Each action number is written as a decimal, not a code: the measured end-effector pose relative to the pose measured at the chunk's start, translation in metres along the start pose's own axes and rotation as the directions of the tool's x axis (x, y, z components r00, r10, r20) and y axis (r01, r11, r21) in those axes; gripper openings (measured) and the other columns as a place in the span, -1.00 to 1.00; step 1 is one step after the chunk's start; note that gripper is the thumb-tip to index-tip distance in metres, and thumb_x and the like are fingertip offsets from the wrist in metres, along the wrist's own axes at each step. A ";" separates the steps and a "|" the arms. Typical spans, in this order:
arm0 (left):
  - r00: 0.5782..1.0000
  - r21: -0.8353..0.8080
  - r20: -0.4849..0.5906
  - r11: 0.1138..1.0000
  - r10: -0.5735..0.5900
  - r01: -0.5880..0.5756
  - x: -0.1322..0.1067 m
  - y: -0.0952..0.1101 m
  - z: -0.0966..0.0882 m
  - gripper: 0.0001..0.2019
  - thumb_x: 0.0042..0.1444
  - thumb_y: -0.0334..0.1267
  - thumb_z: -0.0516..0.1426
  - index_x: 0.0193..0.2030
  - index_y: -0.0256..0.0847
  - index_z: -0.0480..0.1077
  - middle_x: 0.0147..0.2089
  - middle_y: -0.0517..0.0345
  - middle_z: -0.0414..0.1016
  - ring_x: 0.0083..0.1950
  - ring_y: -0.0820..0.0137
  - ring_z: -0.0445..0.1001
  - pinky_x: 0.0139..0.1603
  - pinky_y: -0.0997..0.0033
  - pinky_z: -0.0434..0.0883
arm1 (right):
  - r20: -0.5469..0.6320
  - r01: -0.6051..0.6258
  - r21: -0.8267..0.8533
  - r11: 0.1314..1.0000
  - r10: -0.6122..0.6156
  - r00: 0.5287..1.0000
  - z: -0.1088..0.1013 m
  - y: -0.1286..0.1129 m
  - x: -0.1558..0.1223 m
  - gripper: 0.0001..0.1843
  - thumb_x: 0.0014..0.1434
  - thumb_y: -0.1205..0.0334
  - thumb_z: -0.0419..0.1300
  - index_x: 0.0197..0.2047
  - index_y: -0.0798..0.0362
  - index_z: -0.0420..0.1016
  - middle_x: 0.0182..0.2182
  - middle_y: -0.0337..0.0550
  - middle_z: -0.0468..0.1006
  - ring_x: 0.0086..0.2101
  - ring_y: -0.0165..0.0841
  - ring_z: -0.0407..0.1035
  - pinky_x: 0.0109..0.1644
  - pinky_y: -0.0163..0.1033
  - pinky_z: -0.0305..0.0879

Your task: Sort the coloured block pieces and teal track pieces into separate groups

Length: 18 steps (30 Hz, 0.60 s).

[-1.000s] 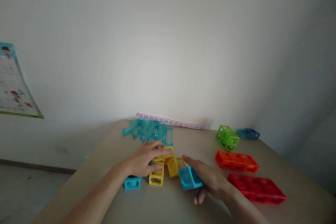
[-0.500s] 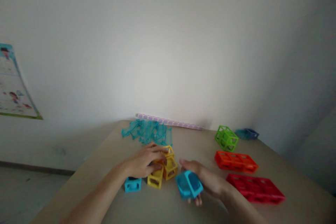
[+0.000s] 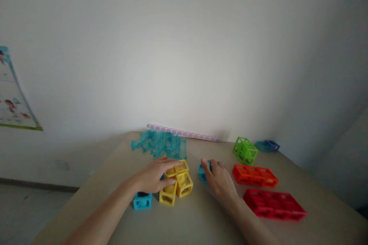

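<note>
My left hand [image 3: 153, 175] lies over a cluster of yellow open-sided cube blocks [image 3: 184, 184], its thumb and fingers spanning one of them. Part of that block is hidden under the fingers. Just below the left wrist is a light-blue cube block [image 3: 142, 201], with something dark at its top. On the right of the yellow cluster, my right hand [image 3: 220, 178] curls round another light-blue cube block [image 3: 202, 173], which looks to be at the tabletop. The fingers cover much of this block.
Clear teal plastic pieces [image 3: 161, 143] lie in a heap at the back left, before a purple patterned rod [image 3: 184, 133] along the wall. On the right are a green block [image 3: 245, 151], an orange row [image 3: 255, 175], a red row [image 3: 273, 204] and a dark-blue block [image 3: 271, 146].
My right hand has turned over and moved away from me, carrying the light-blue block from the near side to beside the yellow cluster. My left hand stays at the yellow blocks.
</note>
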<state>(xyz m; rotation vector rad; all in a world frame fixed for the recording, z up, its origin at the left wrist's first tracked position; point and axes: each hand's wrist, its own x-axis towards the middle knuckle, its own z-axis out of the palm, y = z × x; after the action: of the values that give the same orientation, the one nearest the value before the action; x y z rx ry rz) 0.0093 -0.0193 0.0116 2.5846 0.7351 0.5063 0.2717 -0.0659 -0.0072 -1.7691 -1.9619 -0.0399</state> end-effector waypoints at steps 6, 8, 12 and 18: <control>0.998 -0.036 -0.059 0.999 -0.027 0.025 0.002 -0.001 0.002 -0.51 0.12 -0.18 0.16 0.22 -0.05 0.28 0.22 0.07 0.36 0.23 0.22 0.26 0.27 0.14 0.14 | -0.084 0.415 0.174 0.893 -0.406 0.910 -0.016 -0.029 -0.008 -0.77 0.18 0.22 0.14 -0.09 0.03 0.45 -0.06 0.00 0.35 -0.05 -0.17 0.25 0.04 -0.06 0.22; 0.997 -0.034 -0.077 0.999 -0.029 0.026 0.003 -0.001 0.002 -0.56 0.13 -0.20 0.15 0.18 -0.08 0.33 0.18 0.06 0.41 0.20 0.23 0.30 0.26 0.14 0.17 | -0.003 0.489 0.212 0.846 -0.500 0.866 -0.017 -0.040 -0.011 -0.88 0.16 0.21 0.18 -0.23 0.02 0.48 -0.08 -0.04 0.36 -0.08 -0.18 0.24 0.00 -0.05 0.23; 0.997 -0.058 -0.076 0.998 -0.006 0.002 0.005 -0.001 0.002 -0.65 0.12 -0.24 0.15 0.08 -0.09 0.43 0.10 0.09 0.49 0.14 0.27 0.37 0.24 0.18 0.20 | 0.050 0.492 0.242 0.836 -0.518 0.854 -0.010 -0.047 -0.015 -0.86 0.15 0.16 0.22 -0.34 0.05 0.46 -0.14 -0.05 0.37 -0.11 -0.20 0.24 -0.03 -0.05 0.24; 0.997 -0.179 -0.078 0.984 -0.002 -0.012 0.005 -0.005 -0.003 -0.69 0.11 -0.25 0.16 0.02 -0.10 0.48 0.08 0.08 0.51 0.13 0.26 0.41 0.23 0.17 0.22 | 0.004 0.447 0.311 0.839 -0.472 0.882 -0.002 -0.047 -0.018 -0.84 0.11 0.16 0.24 -0.27 0.05 0.43 -0.04 -0.01 0.32 -0.04 -0.17 0.24 0.03 -0.04 0.23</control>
<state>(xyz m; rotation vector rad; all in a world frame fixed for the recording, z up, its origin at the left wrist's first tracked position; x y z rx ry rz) 0.0095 -0.0118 0.0126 2.4115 0.6761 0.6469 0.2288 -0.0907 0.0015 -1.0916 -2.2714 0.1660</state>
